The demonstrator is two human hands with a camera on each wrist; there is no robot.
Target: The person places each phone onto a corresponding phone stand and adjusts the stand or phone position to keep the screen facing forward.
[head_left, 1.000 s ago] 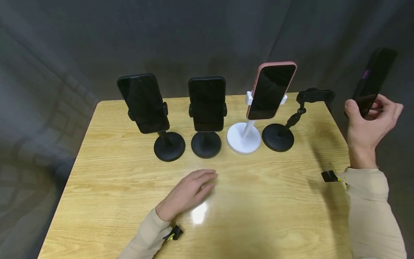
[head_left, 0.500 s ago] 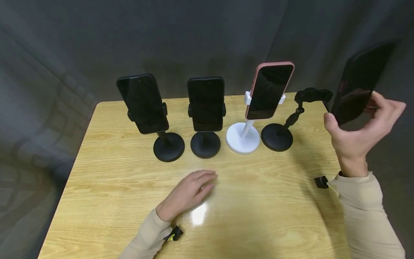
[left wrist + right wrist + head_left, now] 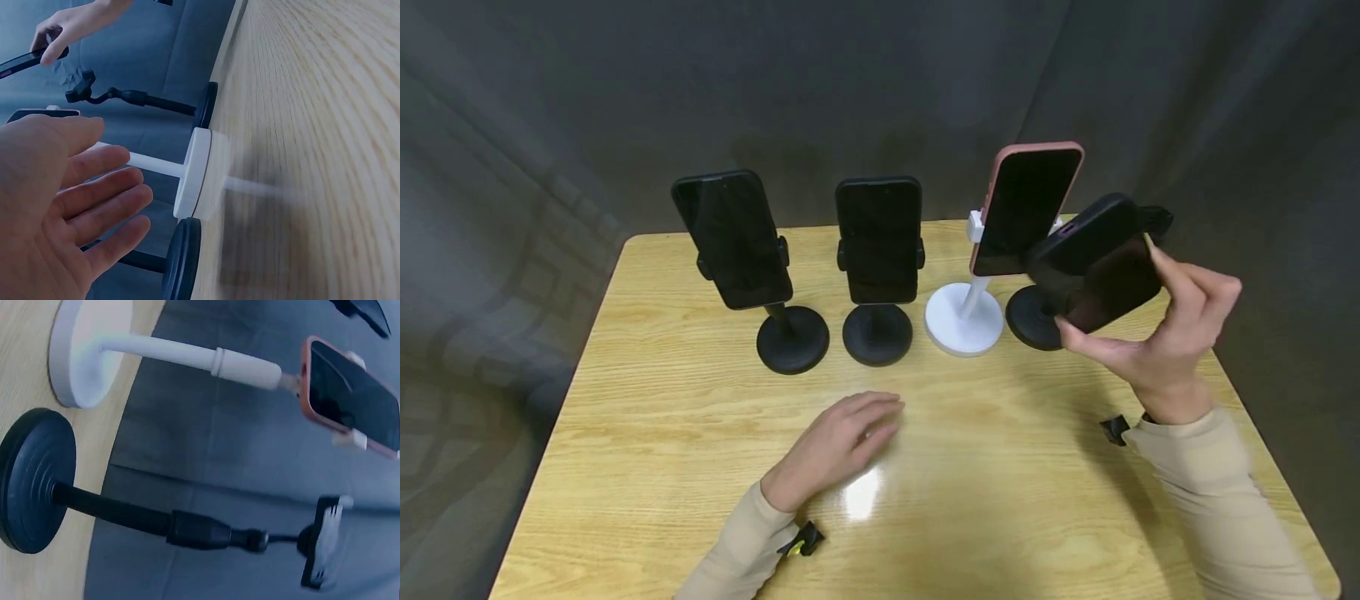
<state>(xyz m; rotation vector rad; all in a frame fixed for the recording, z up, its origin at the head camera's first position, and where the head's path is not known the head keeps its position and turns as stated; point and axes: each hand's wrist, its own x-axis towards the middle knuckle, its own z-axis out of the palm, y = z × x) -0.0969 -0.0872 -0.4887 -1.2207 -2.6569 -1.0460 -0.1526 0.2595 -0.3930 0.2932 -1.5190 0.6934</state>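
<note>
My right hand [image 3: 1176, 337] pinches a black smartphone [image 3: 1093, 267] between thumb and fingers, the phone tilted in the air. It hangs in front of the rightmost black phone stand [image 3: 1032, 323] and hides much of that stand in the head view. No phone sits in this stand's clamp [image 3: 322, 544], seen in the right wrist view, where neither my hand nor its phone shows. Low over the table's middle, my left hand [image 3: 838, 446] holds nothing, its fingers relaxed; in the left wrist view the palm [image 3: 62, 206] shows.
A white stand [image 3: 962, 323] holds a pink-edged phone [image 3: 1030, 208] just left of the right hand. Farther left, two black stands [image 3: 877, 337] each hold a black phone [image 3: 878, 242]. All stand along the back of the wooden table [image 3: 662, 433], before a dark curtain [image 3: 775, 83].
My right hand has brought the black phone from beyond the table's right side leftward to the rightmost stand, turning it on the way. My left hand has stayed still.
</note>
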